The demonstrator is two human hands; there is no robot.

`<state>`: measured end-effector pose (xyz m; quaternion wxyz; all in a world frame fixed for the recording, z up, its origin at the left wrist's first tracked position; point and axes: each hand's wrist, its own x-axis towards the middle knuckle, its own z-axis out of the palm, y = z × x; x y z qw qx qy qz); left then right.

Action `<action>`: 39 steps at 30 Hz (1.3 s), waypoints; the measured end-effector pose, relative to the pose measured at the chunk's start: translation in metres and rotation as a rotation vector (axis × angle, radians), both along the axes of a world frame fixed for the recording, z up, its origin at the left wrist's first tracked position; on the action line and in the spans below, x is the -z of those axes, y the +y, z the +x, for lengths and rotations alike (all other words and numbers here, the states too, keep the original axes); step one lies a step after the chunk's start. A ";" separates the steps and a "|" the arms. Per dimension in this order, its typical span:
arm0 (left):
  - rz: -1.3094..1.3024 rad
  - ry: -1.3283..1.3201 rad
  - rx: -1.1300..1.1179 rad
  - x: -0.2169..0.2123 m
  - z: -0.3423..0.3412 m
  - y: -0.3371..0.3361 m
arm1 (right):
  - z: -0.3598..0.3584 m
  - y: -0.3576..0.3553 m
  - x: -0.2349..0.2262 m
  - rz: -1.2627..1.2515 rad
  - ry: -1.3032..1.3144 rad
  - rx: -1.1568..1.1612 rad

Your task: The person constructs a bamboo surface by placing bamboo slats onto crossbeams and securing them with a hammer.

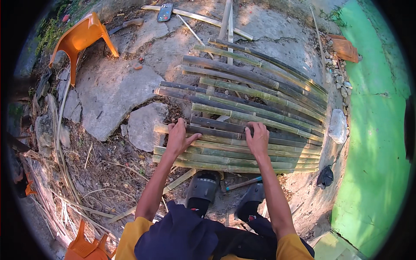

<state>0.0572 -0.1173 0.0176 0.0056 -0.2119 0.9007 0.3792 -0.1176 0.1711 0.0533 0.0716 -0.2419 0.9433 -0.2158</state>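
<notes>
A row of split bamboo strips [242, 113], some green and some dark, lies side by side across the ground in front of me. Near their left ends, my left hand [177, 138] is curled over a dark bamboo strip [214, 131], its thumb stretched to the right along it. Farther right, my right hand [258, 139] grips the same strip, with thumb and fingers at its far edge. Several green strips lie between my hands and my feet. The undersides of the strips are hidden.
A hammer [245, 183] with a blue handle lies between my shoes. An orange plastic chair [82, 35], a knife [126, 25] and a phone [165, 12] are at the far left. Broken concrete slabs [119, 102] make the ground uneven. Green-painted floor [372, 143] runs along the right.
</notes>
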 end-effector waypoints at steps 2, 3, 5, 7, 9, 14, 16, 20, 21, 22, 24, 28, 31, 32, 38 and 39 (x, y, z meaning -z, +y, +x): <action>-0.057 0.059 0.015 -0.003 0.001 0.005 | -0.007 0.001 0.001 0.025 -0.035 0.010; -0.056 0.064 0.015 -0.004 -0.001 0.008 | -0.011 0.002 0.001 0.050 -0.073 0.021; -0.077 0.036 -0.017 -0.010 0.000 0.005 | -0.004 -0.009 -0.004 0.126 -0.067 0.034; -0.078 -0.055 -0.031 -0.021 -0.007 0.003 | 0.005 -0.017 -0.008 0.210 -0.053 0.051; -0.079 -0.148 -0.049 -0.033 -0.020 0.001 | 0.014 -0.021 -0.006 0.338 0.010 0.155; 0.362 -0.381 -0.015 -0.030 -0.056 -0.027 | 0.005 -0.004 0.018 0.312 -0.103 0.260; 0.269 -0.245 -0.077 -0.022 -0.057 -0.018 | -0.001 0.004 0.022 0.151 -0.205 0.299; 0.293 -0.062 -0.252 -0.013 -0.067 -0.007 | -0.005 0.013 0.025 0.038 -0.262 0.317; 0.468 -0.100 -0.327 -0.010 -0.072 -0.007 | -0.006 0.012 0.027 0.044 -0.218 0.318; 0.465 -0.105 -0.327 -0.006 -0.075 -0.006 | -0.006 0.009 0.028 0.049 -0.176 0.318; 0.481 -0.085 -0.360 0.002 -0.076 -0.004 | -0.007 0.008 0.027 0.051 -0.195 0.318; 0.378 -0.063 -0.326 0.012 -0.076 -0.002 | -0.010 0.011 0.028 0.032 -0.186 0.312; 0.463 -0.007 -0.342 0.009 -0.076 0.000 | -0.007 0.009 0.027 0.004 -0.178 0.295; 0.501 0.002 -0.345 0.004 -0.076 0.000 | -0.005 0.005 0.026 0.007 -0.181 0.297; 0.456 0.015 -0.316 0.007 -0.074 -0.003 | -0.003 -0.041 0.020 -0.041 -0.165 0.116; 0.449 0.003 -0.309 0.006 -0.075 -0.001 | -0.005 -0.044 0.022 -0.042 -0.167 0.117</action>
